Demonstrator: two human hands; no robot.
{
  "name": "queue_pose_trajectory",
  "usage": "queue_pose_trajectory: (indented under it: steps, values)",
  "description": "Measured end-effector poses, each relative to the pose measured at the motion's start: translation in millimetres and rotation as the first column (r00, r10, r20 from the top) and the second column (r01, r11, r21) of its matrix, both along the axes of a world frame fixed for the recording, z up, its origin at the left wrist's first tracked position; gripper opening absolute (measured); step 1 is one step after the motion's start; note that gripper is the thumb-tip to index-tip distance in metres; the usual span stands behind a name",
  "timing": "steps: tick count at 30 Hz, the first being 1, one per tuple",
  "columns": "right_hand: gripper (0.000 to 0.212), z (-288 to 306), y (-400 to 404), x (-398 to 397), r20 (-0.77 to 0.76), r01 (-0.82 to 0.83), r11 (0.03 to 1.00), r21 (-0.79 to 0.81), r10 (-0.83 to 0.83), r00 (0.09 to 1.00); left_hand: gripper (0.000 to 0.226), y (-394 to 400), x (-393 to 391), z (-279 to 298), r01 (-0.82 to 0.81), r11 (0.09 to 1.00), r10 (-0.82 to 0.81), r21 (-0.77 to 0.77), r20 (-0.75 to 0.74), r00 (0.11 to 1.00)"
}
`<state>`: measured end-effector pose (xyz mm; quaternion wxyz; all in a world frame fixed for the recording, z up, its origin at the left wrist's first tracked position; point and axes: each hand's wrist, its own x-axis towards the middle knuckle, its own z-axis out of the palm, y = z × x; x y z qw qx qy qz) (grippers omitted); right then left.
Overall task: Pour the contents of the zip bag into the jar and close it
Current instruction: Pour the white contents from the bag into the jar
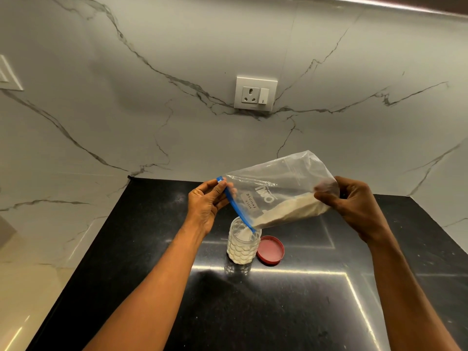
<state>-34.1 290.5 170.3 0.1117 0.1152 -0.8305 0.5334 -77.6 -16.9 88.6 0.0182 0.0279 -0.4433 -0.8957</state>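
Both hands hold the zip bag (278,193) over the jar (243,245): left hand (206,207) pinches the blue zip, right hand (354,206) lifts the bottom. Powder pours in. Next, tip higher, then screw on the red lid (270,250).

Zip bag (283,191) tilted above jar (241,245), lid (270,250) just right, both on counter (304,300)

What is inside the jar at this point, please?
The clear jar holds white powder, heaped under the tilted zip bag, whose blue zip corner dips into the open mouth. The patterned wall blurs the exact fill level. The red lid lies beside it.
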Motion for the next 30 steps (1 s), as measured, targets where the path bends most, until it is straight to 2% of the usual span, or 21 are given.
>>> queue_pose_trajectory:
  steps: [12,25,30]
  values:
    - [0.015,3,-3,4,0.005,-0.005,1.0,-0.007,0.005,1.0,0.015,-1,3,-2,0.0,1.0,0.0,0.013,0.009,1.0]
    - [0.019,14,-6,3,-0.063,-0.02,0.991,0.129,0.028,0.998,0.014,-4,3,-3,-0.021,1.0,0.021,0.012,0.009,1.0]
    - [0.023,8,-5,0,-0.111,0.007,0.993,0.121,0.007,0.994,0.014,-2,4,-3,-0.024,0.999,0.024,0.031,0.011,1.0]
